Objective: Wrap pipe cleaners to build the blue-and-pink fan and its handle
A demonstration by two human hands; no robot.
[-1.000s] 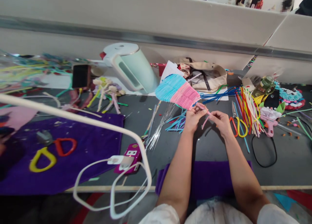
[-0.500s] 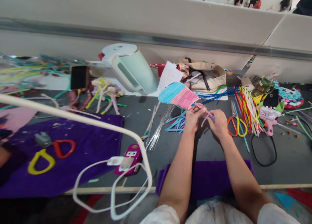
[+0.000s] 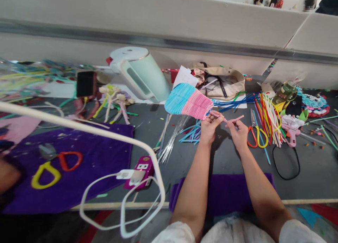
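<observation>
A flat blue and pink piece point(image 3: 188, 101), covered in rows of fuzzy pipe cleaner, tilts up to the left over the dark table. My left hand point(image 3: 210, 127) is closed around its narrow pink-wrapped stem at the lower right. Beside it, the fingertips of my right hand point(image 3: 237, 129) pinch a pink pipe cleaner point(image 3: 239, 118) whose free end points right. Under and left of my left hand lie short blue strips point(image 3: 190, 134). Red and yellow scissors point(image 3: 257, 136) rest just right of my right hand.
A pale green kettle point(image 3: 148, 74) stands behind, left of a beige bag point(image 3: 232, 82). Colored pipe cleaners point(image 3: 268, 119) and a pink glue gun point(image 3: 292, 132) are at right. A white cable point(image 3: 100, 128) crosses the left, near a magenta power strip point(image 3: 139, 172). Another person's hand point(image 3: 7, 174) shows far left.
The blue and pink piece has shifted left and turned slightly. My right hand has moved a little right, and the pink pipe cleaner's loose end now points right instead of hanging down.
</observation>
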